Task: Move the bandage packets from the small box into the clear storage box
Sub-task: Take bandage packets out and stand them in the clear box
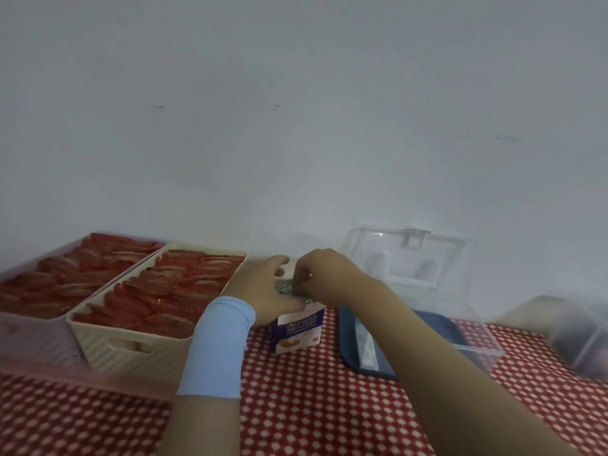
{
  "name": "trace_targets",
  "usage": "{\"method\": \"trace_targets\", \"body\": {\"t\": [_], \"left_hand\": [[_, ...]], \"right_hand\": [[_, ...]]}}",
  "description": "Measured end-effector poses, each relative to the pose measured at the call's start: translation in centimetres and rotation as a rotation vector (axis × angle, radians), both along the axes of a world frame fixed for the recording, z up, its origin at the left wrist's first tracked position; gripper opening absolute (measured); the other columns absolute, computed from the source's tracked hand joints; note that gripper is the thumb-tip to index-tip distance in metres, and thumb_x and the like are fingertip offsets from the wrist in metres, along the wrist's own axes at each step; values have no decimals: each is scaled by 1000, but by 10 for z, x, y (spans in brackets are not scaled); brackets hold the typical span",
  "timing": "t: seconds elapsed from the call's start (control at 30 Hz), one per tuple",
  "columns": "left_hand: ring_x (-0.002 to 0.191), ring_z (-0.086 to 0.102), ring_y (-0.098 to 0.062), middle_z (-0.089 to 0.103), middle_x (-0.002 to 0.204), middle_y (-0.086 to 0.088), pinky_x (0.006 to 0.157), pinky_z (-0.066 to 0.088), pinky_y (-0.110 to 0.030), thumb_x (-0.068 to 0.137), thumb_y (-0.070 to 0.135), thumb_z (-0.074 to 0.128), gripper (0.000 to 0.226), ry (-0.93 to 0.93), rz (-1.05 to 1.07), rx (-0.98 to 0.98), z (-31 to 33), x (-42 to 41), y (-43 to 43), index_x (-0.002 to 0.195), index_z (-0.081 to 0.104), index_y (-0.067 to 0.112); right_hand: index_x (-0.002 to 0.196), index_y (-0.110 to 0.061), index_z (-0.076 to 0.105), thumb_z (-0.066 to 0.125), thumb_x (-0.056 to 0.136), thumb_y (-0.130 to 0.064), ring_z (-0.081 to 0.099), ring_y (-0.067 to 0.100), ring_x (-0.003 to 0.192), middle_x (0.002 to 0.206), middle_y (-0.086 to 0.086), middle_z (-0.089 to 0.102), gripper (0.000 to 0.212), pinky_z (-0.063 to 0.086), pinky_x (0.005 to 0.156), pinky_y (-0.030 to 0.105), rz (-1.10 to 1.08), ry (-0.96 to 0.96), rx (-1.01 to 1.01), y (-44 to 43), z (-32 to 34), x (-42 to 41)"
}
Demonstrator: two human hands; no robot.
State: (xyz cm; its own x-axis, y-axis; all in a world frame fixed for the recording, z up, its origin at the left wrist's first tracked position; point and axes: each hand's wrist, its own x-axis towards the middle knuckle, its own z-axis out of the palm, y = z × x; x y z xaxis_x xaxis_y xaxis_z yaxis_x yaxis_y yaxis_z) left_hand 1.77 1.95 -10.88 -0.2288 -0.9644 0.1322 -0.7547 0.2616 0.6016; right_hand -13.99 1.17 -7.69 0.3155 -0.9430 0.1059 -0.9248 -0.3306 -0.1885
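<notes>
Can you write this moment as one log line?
left hand: holds small box | right hand: pinches bandage packets at box top | clear storage box: open, lid up

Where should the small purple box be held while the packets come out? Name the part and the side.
Hold the small box by its upper walls, coming from the left, as the left hand does. It stands upright and opens at the top, so that end must be free for the right hand pinching packets.

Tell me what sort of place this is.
Probably a home table: red-and-white patterned tablecloth, cream plastic basket full of red packets, clear plastic storage box with open lid.
</notes>
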Motion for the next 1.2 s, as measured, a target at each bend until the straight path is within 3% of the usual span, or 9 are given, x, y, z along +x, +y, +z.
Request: {"method": "trace_targets", "body": {"t": [0.17, 0.27, 0.4, 0.5, 0.63, 0.73, 0.83, 1.03, 1.2], "left_hand": [[99, 62, -9, 66, 111, 11, 90, 51, -30, 89, 21, 68, 28, 199, 114, -147, 2, 2, -4, 114, 62, 29], [89, 63, -8, 67, 100, 11, 79, 49, -24, 86, 26, 74, 22, 193, 103, -116, -1, 1, -5, 106, 64, 26], [74, 65, -22, 70, 77, -3, 67, 51, -34, 86, 18, 67, 12, 136, 156, -187, -5, -2, -8, 78, 67, 10], [58, 56, -16, 66, 66, -5, 50, 38, -21, 87, 21, 67, 22, 146, 156, -205, -6, -2, -8, 69, 64, 9], [71, 57, 2, 63, 77, 15, 56, 37, -10, 87, 23, 72, 10, 251, 126, -162, -2, -3, -7, 83, 63, 24], [83, 64, -3, 68, 87, 12, 69, 48, -19, 89, 23, 69, 4, 489, 116, -173, 8, -4, -4, 88, 66, 25], [79, 67, -6, 74, 86, 7, 67, 48, -21, 92, 21, 64, 8, 695, 110, -143, 19, -7, 3, 88, 70, 20], [95, 73, -30, 75, 105, -16, 80, 60, -38, 101, 30, 49, 34, 1064, -287, 441, 25, -20, 18, 115, 69, 6], [83, 71, -25, 72, 103, -18, 74, 59, -37, 90, 31, 57, 47, 1203, -334, 554, 15, -23, 17, 124, 63, 0]], "right_hand": [[99, -21, 70, 62, 96, -23, 59, 9, 85, 91, -11, 62, 9, 46, 70, 17, 35, -146, -43, -5, -3, -9], [92, -25, 63, 60, 98, -22, 57, 3, 78, 85, -14, 60, 7, 41, 65, 14, 27, -311, -118, -7, -6, -11], [94, -28, 63, 65, 96, -24, 63, 2, 78, 85, -10, 68, 5, 49, 69, 15, 52, -543, -131, -5, -10, -10], [103, -29, 69, 69, 93, -28, 61, 1, 76, 84, -12, 66, 10, 49, 67, 18, 48, -453, -83, -5, -13, -11], [81, -17, 71, 66, 94, -23, 60, 12, 64, 74, 2, 68, 15, 49, 62, 26, 4, -515, -117, -6, -14, -14], [83, -18, 74, 65, 95, -22, 65, 7, 63, 71, 0, 72, 16, 47, 57, 13, -13, -736, -159, 0, -6, -21], [86, -14, 75, 63, 97, -16, 60, 2, 58, 68, -4, 72, 16, 43, 56, 9, 17, -860, -154, 10, 8, -30], [90, -13, 75, 63, 96, -10, 60, 3, 61, 73, -5, 75, 14, 45, 59, 10, 119, -949, -34, 31, 17, -44], [94, -3, 71, 63, 96, -7, 64, 11, 70, 81, 9, 75, 9, 52, 68, 16, 198, -1025, 46, 36, 15, -47]]}}
